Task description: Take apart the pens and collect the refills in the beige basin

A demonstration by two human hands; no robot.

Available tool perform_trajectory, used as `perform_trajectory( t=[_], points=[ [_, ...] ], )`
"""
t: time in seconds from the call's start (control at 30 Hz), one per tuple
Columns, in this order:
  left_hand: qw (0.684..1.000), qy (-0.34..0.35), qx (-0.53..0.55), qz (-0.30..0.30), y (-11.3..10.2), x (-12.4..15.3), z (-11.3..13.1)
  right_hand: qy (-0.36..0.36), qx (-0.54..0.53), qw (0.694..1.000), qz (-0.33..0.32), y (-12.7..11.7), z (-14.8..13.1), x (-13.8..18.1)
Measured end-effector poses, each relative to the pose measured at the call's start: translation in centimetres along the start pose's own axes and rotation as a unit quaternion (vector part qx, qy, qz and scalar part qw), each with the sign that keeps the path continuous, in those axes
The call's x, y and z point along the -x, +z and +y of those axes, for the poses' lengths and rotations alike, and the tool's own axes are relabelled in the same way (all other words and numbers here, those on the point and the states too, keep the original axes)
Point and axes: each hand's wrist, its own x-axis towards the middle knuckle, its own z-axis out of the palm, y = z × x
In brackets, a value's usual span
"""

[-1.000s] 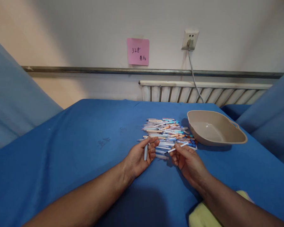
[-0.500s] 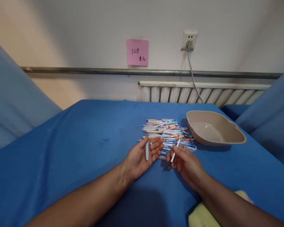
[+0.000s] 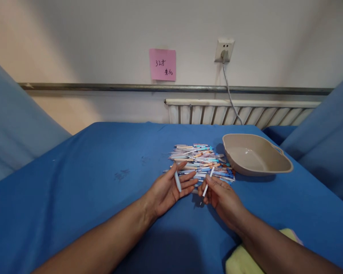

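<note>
My left hand (image 3: pixel 168 190) lies palm up on the blue cloth, fingers loosely spread, with a pale blue pen barrel (image 3: pixel 177 181) resting across the palm under the thumb. Just right of it, my right hand (image 3: pixel 217 194) pinches a thin white pen refill (image 3: pixel 206 186), tilted with its dark tip pointing down and to the left. Both hands sit at the near edge of a heap of several coloured pens (image 3: pixel 198 160).
A beige plastic basin (image 3: pixel 277 165) stands right of the pen heap on the blue-covered table (image 3: pixel 88 171). Behind are a radiator (image 3: pixel 240 114), a metal rail, a pink note (image 3: pixel 162 64) and a wall socket with a cable. Yellow cloth (image 3: pixel 246 258) lies near my right forearm.
My left hand opened from a curl around the barrel to a flat palm. The right hand swung the refill from pointing left-right to nearly upright and came closer to the left hand.
</note>
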Motion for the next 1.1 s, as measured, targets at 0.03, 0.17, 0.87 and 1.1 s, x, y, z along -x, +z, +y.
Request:
perform_trajectory(
  t=[0.03,0.17,0.87,1.1],
  points=[
    [1.0,-0.004,-0.01,-0.003,0.0,0.1,0.0,-0.001,-0.003,1.0,0.004,0.0,0.0,0.0],
    [0.994,0.005,-0.105,0.005,-0.1,0.2,-0.3,-0.016,-0.015,1.0,0.016,-0.2,-0.1,-0.2],
    [0.934,-0.001,-0.342,-0.103,-0.2,0.4,-1.8,-0.143,0.014,0.984,0.103,-1.0,-1.0,-0.5],
    [0.935,-0.004,-0.335,-0.112,-0.2,0.5,-1.9,-0.153,0.04,0.982,0.099,-1.2,-0.9,-0.4]
  ],
)
